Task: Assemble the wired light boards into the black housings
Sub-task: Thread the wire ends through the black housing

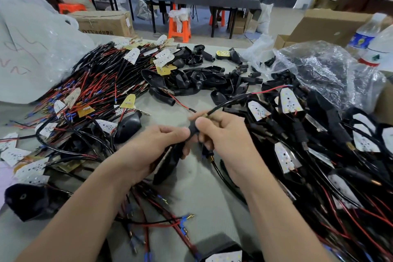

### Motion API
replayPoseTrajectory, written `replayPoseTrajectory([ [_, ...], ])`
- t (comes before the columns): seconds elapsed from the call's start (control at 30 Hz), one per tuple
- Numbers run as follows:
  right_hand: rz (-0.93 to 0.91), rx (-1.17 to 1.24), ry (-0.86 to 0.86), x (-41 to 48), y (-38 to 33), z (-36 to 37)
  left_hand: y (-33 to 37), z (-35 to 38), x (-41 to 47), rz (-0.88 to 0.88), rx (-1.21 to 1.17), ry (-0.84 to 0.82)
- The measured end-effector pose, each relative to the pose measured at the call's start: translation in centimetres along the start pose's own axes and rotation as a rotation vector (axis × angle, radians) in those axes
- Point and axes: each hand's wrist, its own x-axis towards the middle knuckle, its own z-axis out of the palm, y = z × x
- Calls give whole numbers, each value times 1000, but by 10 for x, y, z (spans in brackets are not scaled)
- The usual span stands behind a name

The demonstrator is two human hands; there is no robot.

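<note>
The grey worktop [197, 187] is heaped with parts: loose wired light boards [95, 83] left of your left grip [155, 147], empty housings [202, 78] beyond both hands, and what look like finished units [297, 134] right of your right grip [225, 138]. Your left grip is curled round the body of one black housing [172, 161], held just above the worktop, while your right grip pinches its narrow neck, where a black lead [225, 105] with a brass tip comes out. You seem to be threading that lead through, so steady the housing, draw the lead straight along the neck, and let the board seat flat rather than tugging its joints.
</note>
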Motion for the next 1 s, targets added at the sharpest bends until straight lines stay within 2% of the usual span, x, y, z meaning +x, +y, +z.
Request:
replayPoseTrajectory([
  [0.07,-6,80,94,4,-2,-7,-3,-3,3,-41,-22,32],
  [0.17,-96,176,146,5,-6,-18,-4,-10,3,-90,-39,-12],
  [0.27,-139,165,185,5,-6,-19,-1,-12,1,-55,-113,-66],
  [0.33,-143,136,215,5,-4,-18,-2,-11,4,1,-155,10],
  [0.43,-129,132,223,4,0,-16,-3,-6,6,104,-24,160],
  [0.57,-78,79,176,2,4,-13,-1,0,3,239,138,177],
  [0.67,-81,42,157,3,7,-15,-1,-1,2,286,230,252],
  [0.9,-57,-138,326,7,12,-14,-2,2,2,353,269,292],
  [1.0,-40,-220,375,6,11,-14,-2,6,1,352,321,364],
])
